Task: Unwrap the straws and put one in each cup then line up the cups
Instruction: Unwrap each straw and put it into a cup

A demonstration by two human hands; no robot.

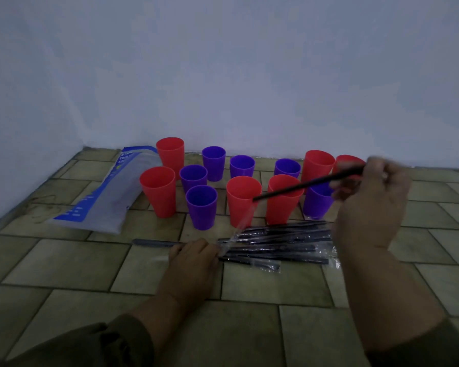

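Observation:
Several red and purple cups stand upright on the tiled floor, among them a red cup (243, 200) and a purple cup (202, 206) in the front row. None of them holds a straw. My right hand (371, 197) is raised over the right-hand cups, shut on a bare black straw (306, 184) that slants down to the left. A clear wrapper (240, 225) trails from the straw's tip down to my left hand (196, 256), which pinches it near the floor. A pile of wrapped black straws (278, 243) lies in front of the cups.
A grey and blue plastic bag (109, 197) lies left of the cups. One dark straw (154, 242) lies apart, left of my left hand. A pale wall runs right behind the cups and along the left side.

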